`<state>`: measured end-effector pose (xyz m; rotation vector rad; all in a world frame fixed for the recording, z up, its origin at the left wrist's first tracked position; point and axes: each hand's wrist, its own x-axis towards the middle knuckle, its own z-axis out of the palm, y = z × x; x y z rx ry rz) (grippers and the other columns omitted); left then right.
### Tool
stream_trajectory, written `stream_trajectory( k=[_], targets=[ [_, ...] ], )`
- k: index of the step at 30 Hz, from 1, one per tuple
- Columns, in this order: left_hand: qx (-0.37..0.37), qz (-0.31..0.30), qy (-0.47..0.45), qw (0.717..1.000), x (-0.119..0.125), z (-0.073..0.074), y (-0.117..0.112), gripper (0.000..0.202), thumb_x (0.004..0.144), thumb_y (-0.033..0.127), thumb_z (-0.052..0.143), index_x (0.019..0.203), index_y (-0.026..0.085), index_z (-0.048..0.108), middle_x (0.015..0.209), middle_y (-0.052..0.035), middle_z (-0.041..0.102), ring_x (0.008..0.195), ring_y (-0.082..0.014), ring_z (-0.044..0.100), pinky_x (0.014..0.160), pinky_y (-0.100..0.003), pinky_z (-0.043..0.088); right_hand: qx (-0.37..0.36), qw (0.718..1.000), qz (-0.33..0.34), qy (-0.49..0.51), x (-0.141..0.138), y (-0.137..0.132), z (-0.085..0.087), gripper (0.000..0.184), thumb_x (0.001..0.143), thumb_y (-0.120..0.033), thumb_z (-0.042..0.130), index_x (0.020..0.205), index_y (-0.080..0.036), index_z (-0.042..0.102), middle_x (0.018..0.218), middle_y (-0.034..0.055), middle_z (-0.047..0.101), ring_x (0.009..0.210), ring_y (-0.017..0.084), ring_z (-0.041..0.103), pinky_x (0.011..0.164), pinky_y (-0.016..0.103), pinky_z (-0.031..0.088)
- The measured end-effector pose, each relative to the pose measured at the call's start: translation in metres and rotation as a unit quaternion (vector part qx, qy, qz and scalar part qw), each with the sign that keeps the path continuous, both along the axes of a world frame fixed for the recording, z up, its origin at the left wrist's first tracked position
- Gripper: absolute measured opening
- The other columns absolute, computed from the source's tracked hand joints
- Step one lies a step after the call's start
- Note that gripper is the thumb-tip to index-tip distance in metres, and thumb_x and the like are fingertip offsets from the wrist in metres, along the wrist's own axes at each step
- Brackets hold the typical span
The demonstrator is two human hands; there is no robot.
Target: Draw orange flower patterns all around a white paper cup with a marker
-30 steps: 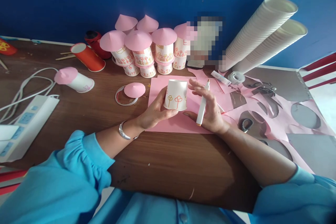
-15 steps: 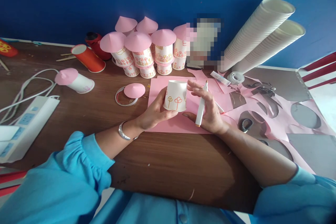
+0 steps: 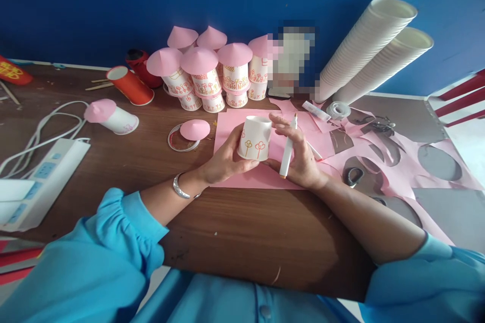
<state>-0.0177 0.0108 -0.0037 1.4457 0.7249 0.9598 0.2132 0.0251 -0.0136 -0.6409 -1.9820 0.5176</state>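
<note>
A white paper cup (image 3: 254, 133) with orange and red flowers drawn round its lower part is held upside down in my left hand (image 3: 226, 159), the thumb along its bottom edge. My right hand (image 3: 301, 159) keeps a white marker (image 3: 288, 149) between its fingers, with the marker's brownish end pointing up. The right thumb reaches the cup's lower right edge, while the upper fingers sit beside its top. Below both hands lies a pink paper sheet (image 3: 227, 176). Another slim white and red marker (image 3: 315, 152) rests partly hidden behind the right hand.
Several cup towers with pink cone roofs (image 3: 200, 62) stand along the blue wall. Two tall cup stacks (image 3: 366, 48) lean at the right, near tape (image 3: 338, 110), scissors (image 3: 353, 175) and cut pink scraps (image 3: 405, 176). A power strip (image 3: 45, 181) with cables is at the left.
My right thumb has come in against the cup's lower edge, and the marker has tilted slightly with the hand. The whole view has shifted a little.
</note>
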Motion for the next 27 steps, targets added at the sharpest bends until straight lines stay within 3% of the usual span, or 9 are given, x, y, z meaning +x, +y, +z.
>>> stream_trajectory(
  k=[9,14,19,23,27],
  targets=[
    [-0.009,-0.003,0.003,1.000,-0.0011,-0.0017,0.0009,0.080,0.081,0.038,0.083,0.151,0.030,0.044,0.147,-0.0119,0.055,0.134,-0.0338,0.053,0.112,-0.051,0.047,-0.019,1.000,-0.010,-0.010,0.0011,-0.0011,0.0008,0.081,0.086,-0.043,0.085,0.153,-0.043,0.039,0.162,0.0071,0.052,0.148,0.035,0.053,0.121,0.067,0.045],
    [-0.037,-0.004,-0.028,0.999,-0.0040,-0.0072,0.0015,0.084,0.082,0.040,0.082,0.154,0.030,0.041,0.150,-0.0123,0.056,0.144,-0.0351,0.048,0.118,-0.053,0.042,-0.012,1.000,-0.005,0.005,0.0010,-0.0008,0.0018,0.085,0.085,-0.042,0.087,0.155,-0.040,0.038,0.162,0.0093,0.052,0.151,0.036,0.051,0.118,0.064,0.050],
    [-0.063,-0.037,-0.061,0.995,-0.0058,-0.0077,0.0020,0.077,0.083,0.043,0.079,0.151,0.029,0.046,0.146,-0.0125,0.060,0.138,-0.0351,0.054,0.116,-0.055,0.043,-0.009,1.000,0.001,0.004,0.0011,-0.0012,0.0034,0.083,0.087,-0.045,0.084,0.155,-0.038,0.037,0.163,0.0106,0.051,0.152,0.035,0.049,0.116,0.062,0.052],
    [-0.054,-0.040,-0.045,0.997,-0.0043,-0.0049,0.0016,0.077,0.081,0.048,0.082,0.148,0.028,0.051,0.145,-0.0126,0.061,0.137,-0.0364,0.054,0.115,-0.054,0.042,-0.001,1.000,-0.018,-0.006,0.0003,-0.0019,0.0046,0.078,0.089,-0.047,0.081,0.153,-0.041,0.037,0.160,0.0093,0.054,0.148,0.036,0.054,0.116,0.066,0.049],
    [-0.041,-0.012,0.009,0.999,-0.0032,-0.0035,0.0004,0.078,0.076,0.042,0.089,0.144,0.028,0.052,0.140,-0.0111,0.063,0.129,-0.0333,0.057,0.110,-0.050,0.047,0.010,1.000,-0.001,-0.006,0.0002,-0.0010,0.0052,0.080,0.087,-0.046,0.083,0.153,-0.039,0.038,0.160,0.0104,0.054,0.146,0.035,0.055,0.117,0.065,0.050]
  ],
)
